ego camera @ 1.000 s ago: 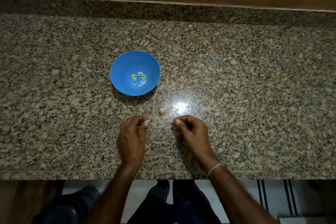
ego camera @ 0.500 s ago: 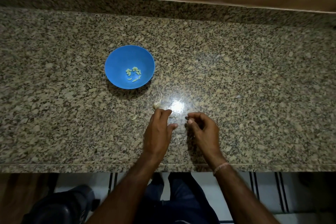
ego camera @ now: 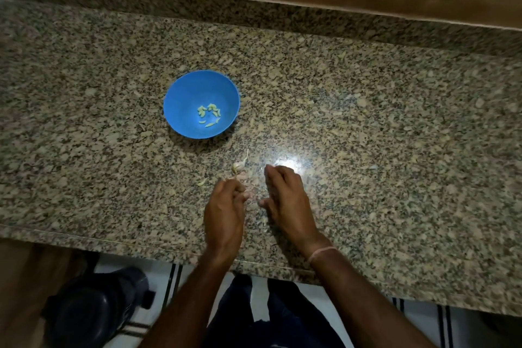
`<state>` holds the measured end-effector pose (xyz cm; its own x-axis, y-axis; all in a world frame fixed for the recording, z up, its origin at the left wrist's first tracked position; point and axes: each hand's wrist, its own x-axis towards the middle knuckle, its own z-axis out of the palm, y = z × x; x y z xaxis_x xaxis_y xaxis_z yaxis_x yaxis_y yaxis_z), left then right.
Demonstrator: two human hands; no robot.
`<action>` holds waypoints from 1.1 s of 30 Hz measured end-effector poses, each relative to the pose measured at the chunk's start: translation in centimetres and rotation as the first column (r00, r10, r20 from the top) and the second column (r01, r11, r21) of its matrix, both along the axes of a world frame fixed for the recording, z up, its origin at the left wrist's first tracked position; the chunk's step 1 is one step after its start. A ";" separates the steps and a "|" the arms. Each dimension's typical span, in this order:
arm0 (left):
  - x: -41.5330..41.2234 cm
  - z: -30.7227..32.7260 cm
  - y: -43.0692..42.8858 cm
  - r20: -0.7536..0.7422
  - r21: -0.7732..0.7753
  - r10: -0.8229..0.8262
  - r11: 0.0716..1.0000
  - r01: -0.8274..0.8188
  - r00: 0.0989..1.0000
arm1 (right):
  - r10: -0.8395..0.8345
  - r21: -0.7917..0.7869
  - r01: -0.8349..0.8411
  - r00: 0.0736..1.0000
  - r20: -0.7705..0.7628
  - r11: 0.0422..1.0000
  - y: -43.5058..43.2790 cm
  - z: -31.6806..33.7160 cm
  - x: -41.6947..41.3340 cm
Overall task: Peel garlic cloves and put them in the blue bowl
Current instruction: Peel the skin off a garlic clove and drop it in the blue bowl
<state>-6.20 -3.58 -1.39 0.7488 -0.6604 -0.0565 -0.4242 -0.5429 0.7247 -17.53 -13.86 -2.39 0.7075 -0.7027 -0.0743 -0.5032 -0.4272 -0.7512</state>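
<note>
The blue bowl (ego camera: 183,99) stands on the granite counter with several peeled garlic cloves (ego camera: 209,114) in its bottom. A small piece of garlic bulb with a stem (ego camera: 239,165) lies between the bowl and my hands. Just below it my left hand (ego camera: 224,206) has its fingers curled and pinches a small garlic clove, which is mostly hidden. My right hand (ego camera: 285,195) lies beside it, fingers stretched forward onto the counter and thumb out to the left, holding nothing I can see.
A loose pale scrap of garlic (ego camera: 201,182) lies left of my left hand. A bright light reflection (ego camera: 288,162) sits by my right fingertips. The counter's front edge (ego camera: 113,243) runs below my wrists, and a raised granite ledge (ego camera: 254,11) lines the back.
My left hand has drawn back from the garlic piece and curled its fingers. My right hand has uncurled and stretched its fingers forward over the counter.
</note>
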 end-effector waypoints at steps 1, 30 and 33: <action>0.0 0.0 0.4 -0.009 0.007 0.041 0.999 -0.041 0.999 | 0.013 0.031 -0.014 1.000 0.017 0.999 -0.1 0.1 0.7; 1.8 2.1 10.0 -0.274 -0.096 0.535 0.811 -0.577 0.799 | -0.310 0.865 0.167 0.951 -0.014 0.474 9.2 4.5 9.4; 3.6 1.8 15.7 -0.287 -0.116 0.634 0.721 -0.683 0.718 | -0.171 0.877 0.086 0.985 -0.004 0.473 14.0 4.8 13.1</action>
